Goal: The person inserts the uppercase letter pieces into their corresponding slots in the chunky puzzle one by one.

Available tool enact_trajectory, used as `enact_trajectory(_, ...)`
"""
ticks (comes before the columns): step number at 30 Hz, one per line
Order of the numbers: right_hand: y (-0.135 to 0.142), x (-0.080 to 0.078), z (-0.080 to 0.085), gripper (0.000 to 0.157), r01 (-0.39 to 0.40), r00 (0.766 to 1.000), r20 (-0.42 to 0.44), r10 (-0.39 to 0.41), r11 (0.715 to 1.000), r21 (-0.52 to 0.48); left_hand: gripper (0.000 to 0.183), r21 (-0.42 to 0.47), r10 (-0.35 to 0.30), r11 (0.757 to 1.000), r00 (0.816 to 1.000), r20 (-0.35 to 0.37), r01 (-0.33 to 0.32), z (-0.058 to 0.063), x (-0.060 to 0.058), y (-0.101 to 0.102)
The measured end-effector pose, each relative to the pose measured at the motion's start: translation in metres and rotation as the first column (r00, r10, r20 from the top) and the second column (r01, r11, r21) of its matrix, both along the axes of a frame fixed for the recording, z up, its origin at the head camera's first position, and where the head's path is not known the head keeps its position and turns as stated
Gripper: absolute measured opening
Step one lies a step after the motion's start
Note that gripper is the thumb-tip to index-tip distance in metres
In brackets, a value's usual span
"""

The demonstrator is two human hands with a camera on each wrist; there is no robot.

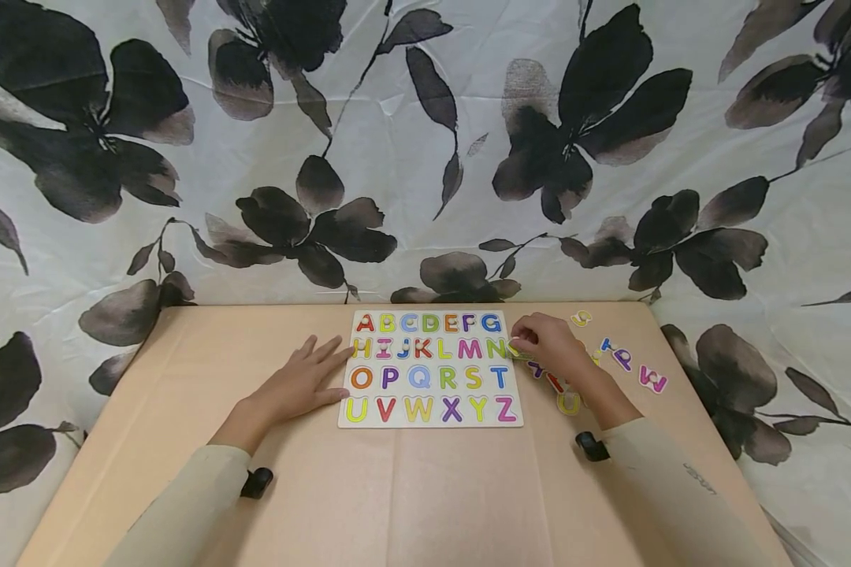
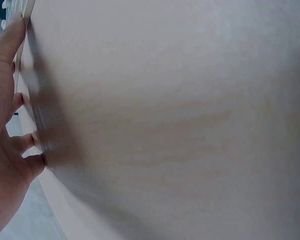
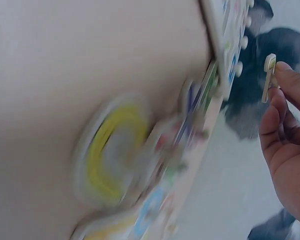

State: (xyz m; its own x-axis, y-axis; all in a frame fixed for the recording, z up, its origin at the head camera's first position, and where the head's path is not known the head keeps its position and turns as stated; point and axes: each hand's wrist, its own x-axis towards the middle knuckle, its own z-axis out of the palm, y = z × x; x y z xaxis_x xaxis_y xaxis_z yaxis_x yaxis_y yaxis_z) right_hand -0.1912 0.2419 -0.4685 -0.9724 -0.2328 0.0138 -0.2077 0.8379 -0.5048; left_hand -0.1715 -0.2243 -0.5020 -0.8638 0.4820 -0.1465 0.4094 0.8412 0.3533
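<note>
A white alphabet board [image 1: 432, 393] with rows of coloured letters lies on the table. My left hand [image 1: 301, 373] rests along the board's left edge, fingers spread and fairly straight, thumb at the lower part of that edge. In the left wrist view, its fingertips [image 2: 37, 162] reach down to the surface. Just off the board's right edge, my right hand [image 1: 555, 345] pinches a small white-edged letter piece [image 3: 266, 84] with a yellow-green face between thumb and fingers. Seen nearly edge-on, its letter cannot be read. In the right wrist view it is up off the table.
Loose letter pieces lie right of the board: a yellow U-shaped piece [image 1: 569, 405], a red piece [image 1: 555, 383], a blue T [image 1: 605, 345], a purple P [image 1: 621, 360], a pink W [image 1: 653, 379] and a yellow piece [image 1: 581, 318]. A floral cloth [image 1: 425, 157] hangs behind the table.
</note>
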Motion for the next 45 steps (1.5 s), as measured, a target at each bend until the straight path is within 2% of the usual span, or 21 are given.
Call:
enact_trajectory(10,-0.067,-0.02,-0.006,0.009,-0.097,0.995,0.026,0.099,0.993,-0.068,0.081,-0.009,-0.001,1.0,1.0,-0.002,0.001,0.0,-0.001,0.0)
enact_trajectory(15,-0.089,-0.026,-0.011,0.006,-0.154,0.987,0.046,0.156,0.987,-0.047,0.081,-0.007,-0.011,1.0,1.0,-0.009,0.011,-0.001,-0.003,0.001)
enact_trajectory(19,-0.101,-0.03,-0.015,0.004,-0.211,0.977,0.002,0.211,0.977,0.021,0.081,-0.009,-0.016,1.0,1.0,-0.015,0.016,-0.001,-0.004,0.002)
enact_trajectory(25,-0.111,-0.031,-0.021,0.003,-0.258,0.966,0.021,0.258,0.964,0.058,0.081,-0.006,-0.018,1.0,1.0,-0.009,0.017,-0.003,-0.005,0.003)
enact_trajectory(32,-0.116,-0.029,-0.025,0.005,-0.236,0.969,0.081,0.232,0.97,0.053,0.081,-0.01,-0.022,1.0,1.0,-0.008,0.022,-0.005,-0.005,0.002)
enact_trajectory(42,-0.119,-0.032,-0.029,0.01,-0.238,0.969,0.089,0.232,0.969,0.065,0.081,-0.014,-0.017,1.0,1.0,-0.014,0.016,-0.004,-0.004,0.0)
enact_trajectory(45,-0.119,-0.032,-0.03,0.016,-0.23,0.97,0.1,0.223,0.971,0.059,0.08,-0.015,-0.016,1.0,1.0,-0.018,0.016,-0.003,-0.004,0.0)
